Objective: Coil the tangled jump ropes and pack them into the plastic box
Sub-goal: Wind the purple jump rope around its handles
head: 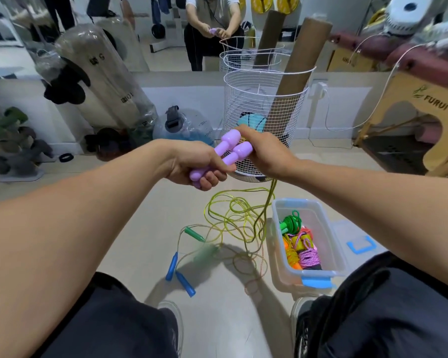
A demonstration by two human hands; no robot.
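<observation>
Two smooth, rounded lilac plastic handles (230, 153), bulbous at the caps and narrower at the waist, held side by side at chest height. Gripped together in the left hand (199, 165), fingers curled round their lower ends. Right hand (265, 151) just beside them at the caps, fingers bent inward, apparently pinching the thin translucent yellow-green cord (243, 218) that drops from under it; the exact grip hidden behind the hand. Below, on the pale smooth floor (145, 228), that glossy cord sprawling in loose tangled loops, directly beneath both hands. Among the loops: two green tapered handles (194, 234), one of them blurred, and two blue tapered handles (177, 272) lying close together. Just right of the tangle, one clear rectangular plastic box (318, 272) with blue clips, holding coiled ropes (299, 245) in green, orange, yellow and braided pink. Beside the box, its clear lid (352, 241) with a blue latch. Behind the hands, one white wire-mesh basket (264, 104), with two brown cardboard tubes (300, 63).
</observation>
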